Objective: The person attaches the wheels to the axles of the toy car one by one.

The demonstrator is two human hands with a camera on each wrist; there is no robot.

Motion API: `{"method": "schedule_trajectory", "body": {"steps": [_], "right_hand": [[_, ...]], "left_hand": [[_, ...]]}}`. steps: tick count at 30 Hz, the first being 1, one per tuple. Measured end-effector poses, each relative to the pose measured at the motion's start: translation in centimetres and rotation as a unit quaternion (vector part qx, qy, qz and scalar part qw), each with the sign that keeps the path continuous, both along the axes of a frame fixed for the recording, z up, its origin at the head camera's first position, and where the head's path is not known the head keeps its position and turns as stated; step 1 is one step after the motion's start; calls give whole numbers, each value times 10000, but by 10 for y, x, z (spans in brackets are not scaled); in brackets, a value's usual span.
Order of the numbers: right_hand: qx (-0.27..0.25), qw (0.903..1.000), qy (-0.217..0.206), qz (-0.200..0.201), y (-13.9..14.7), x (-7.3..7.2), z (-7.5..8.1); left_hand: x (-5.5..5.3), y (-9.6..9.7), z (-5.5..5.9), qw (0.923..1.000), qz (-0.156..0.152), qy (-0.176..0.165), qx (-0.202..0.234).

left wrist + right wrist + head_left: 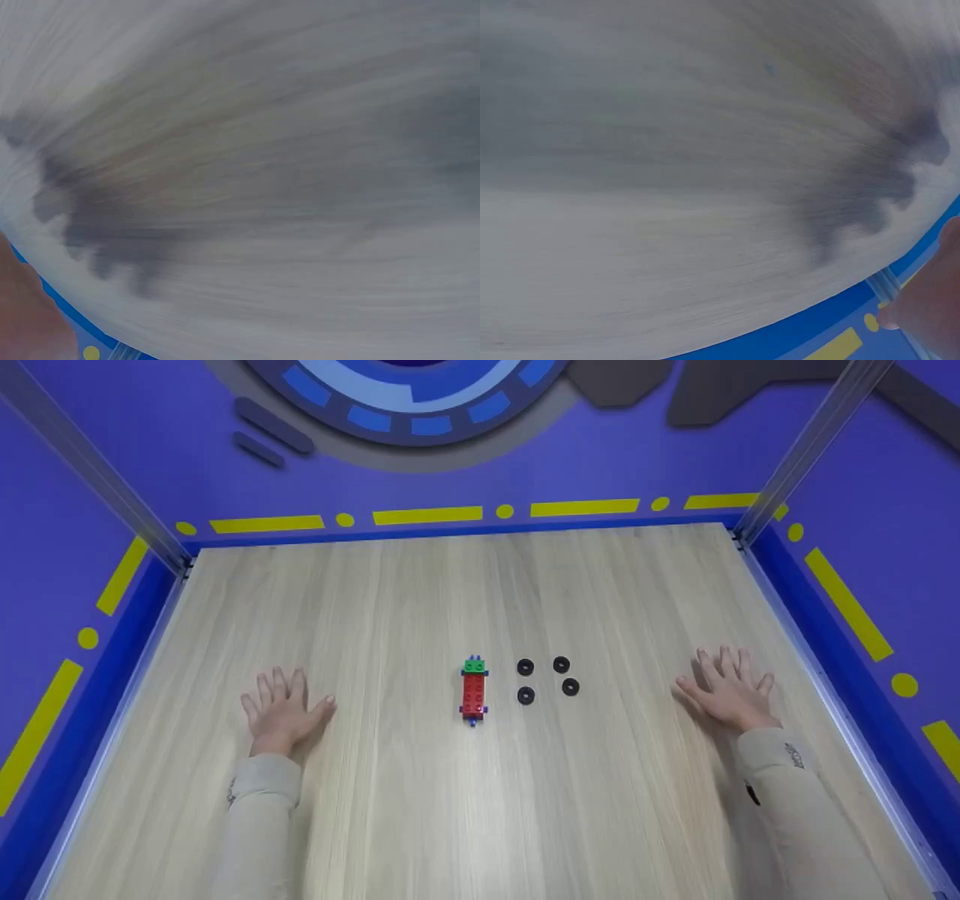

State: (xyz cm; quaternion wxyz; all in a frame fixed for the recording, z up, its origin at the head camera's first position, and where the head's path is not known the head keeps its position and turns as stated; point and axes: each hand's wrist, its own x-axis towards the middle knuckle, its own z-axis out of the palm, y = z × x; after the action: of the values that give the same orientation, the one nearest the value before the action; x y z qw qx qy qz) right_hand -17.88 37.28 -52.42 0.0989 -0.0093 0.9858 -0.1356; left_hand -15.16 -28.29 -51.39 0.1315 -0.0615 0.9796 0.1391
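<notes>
In the head view my left hand (281,718) is at the left of the wooden table, palm down with its fingers spread. My right hand (729,690) is at the right side in the same way, fingers straight and apart. Neither holds anything. Between them lies a small toy car chassis (473,694) of red building blocks, with a green block (474,666) at its far end and blue axle ends sticking out at the sides. Several loose black toy tires (526,696) lie just right of it, nearer to it than either hand.
The pale wooden table (420,810) is enclosed by blue-purple panels (450,487) with yellow dashes at the back and both sides. Metal posts (814,442) rise at the back corners. Both wrist views show mostly tabletop, with finger-shaped shadows on it.
</notes>
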Motion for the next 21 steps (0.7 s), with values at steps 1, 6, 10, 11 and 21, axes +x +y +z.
{"method": "schedule_trajectory", "body": {"steps": [1,6,10,11,21], "right_hand": [[-16,10000,-14,2,-1,0,0],[-70,9999,-110,42,-4,-4,3],[-83,9998,-136,95,-8,-7,6],[-73,9998,-141,117,-10,-8,7],[65,9993,-50,364,-26,-17,13]], "left_hand": [[0,1,0,10000,-10,-23,6],[-5,6,3,9999,-114,-49,-67],[-11,13,4,9997,-221,7,-144],[-12,15,5,9995,-242,25,-177],[-27,40,13,9981,-513,151,-292]]}}
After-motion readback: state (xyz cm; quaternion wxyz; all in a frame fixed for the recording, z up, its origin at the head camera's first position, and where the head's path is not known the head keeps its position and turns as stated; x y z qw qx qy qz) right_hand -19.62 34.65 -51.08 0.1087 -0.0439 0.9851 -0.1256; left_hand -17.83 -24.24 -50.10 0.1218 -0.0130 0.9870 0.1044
